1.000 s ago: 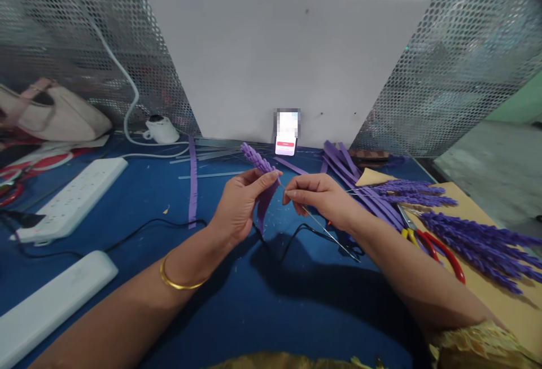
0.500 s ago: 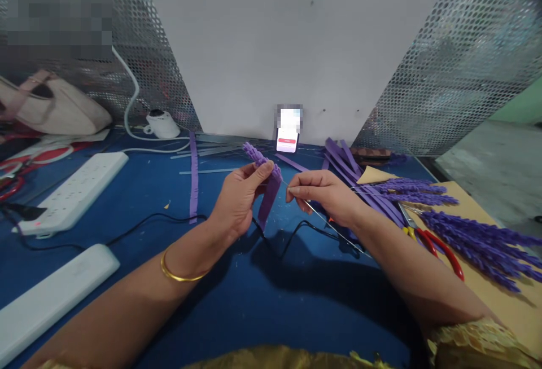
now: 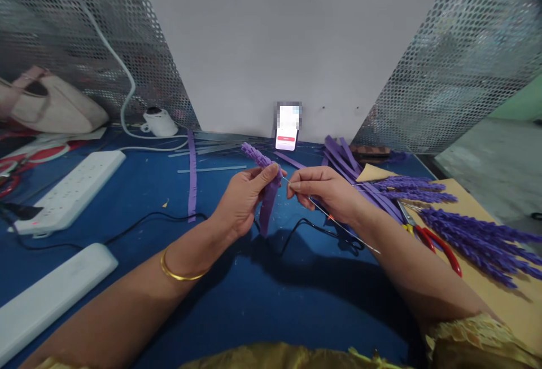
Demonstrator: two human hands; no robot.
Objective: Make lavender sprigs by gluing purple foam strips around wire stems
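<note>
Bare left hand (image 3: 237,202), thumb and fingers closed around the lower part of a purple, fringed flower spike (image 3: 254,154); a flat purple strip (image 3: 269,208) hangs from the same grip, its loose end toward the wearer; bare right hand (image 3: 324,188) apart from the left, just beside it, fingertips pinched on a thin silvery wire stem (image 3: 347,229); the spike sits above the blue tabletop (image 3: 271,301), mostly beyond the left fingers; pinching both ends probably steadies the stem and keeps the strip snug at the spike's base.

Spike's tip points away and leftward; long axis slants back through the grip, roughly in line with the wire, which runs past the right hand, rightward and toward the wearer.

Right of the right hand, a metal hand tool with red and yellow handles (image 3: 449,253), within easy reach, I judge; beyond it, finished-looking dark purple spikes (image 3: 470,242) on tan paper (image 3: 514,312), perhaps grouped to stay tidy; past both hands, a lit phone (image 3: 286,139) leans upright against a white board (image 3: 271,47), likely for viewing.
</note>
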